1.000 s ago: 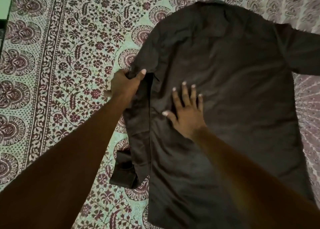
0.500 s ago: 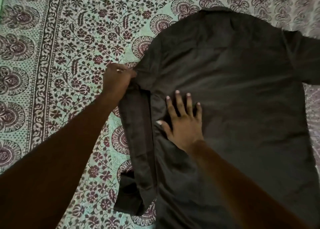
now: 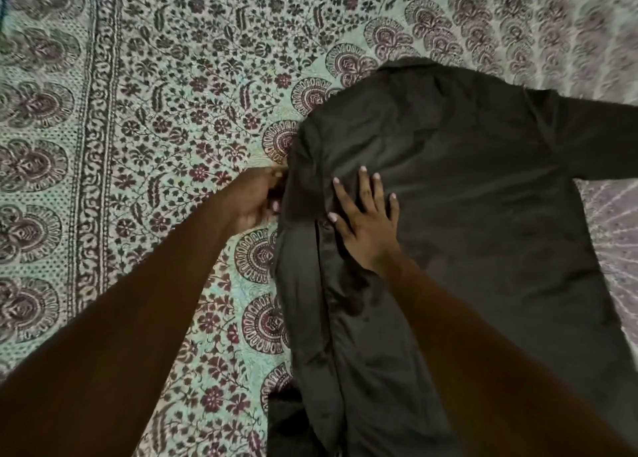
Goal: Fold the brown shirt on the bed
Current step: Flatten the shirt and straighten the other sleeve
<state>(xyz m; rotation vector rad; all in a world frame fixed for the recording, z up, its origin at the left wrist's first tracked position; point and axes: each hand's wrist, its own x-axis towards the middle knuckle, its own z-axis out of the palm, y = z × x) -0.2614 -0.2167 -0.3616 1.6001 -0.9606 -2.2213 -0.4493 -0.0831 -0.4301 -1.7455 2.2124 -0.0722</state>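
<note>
The dark brown shirt (image 3: pixel 466 197) lies spread on the bed with its back up, collar at the far end. Its left sleeve is folded down along the left side of the body. Its other sleeve stretches off to the right edge of view. My left hand (image 3: pixel 257 199) grips the shirt's left edge near the shoulder, fingers curled round the cloth. Just to the right of that fold, my right hand (image 3: pixel 367 221) presses flat on the shirt with fingers spread and straight.
A patterned bedsheet (image 3: pixel 155 128) in pale green with maroon floral print covers the bed all around the shirt. A decorative border strip (image 3: pixel 93 145) runs along the left. Both my forearms cross the lower half of the view.
My left hand has shifted slightly along the shirt's left edge while keeping its grip. The right hand stays pressed flat. The camera has tilted, so the shirt sits lower and further right in view.
</note>
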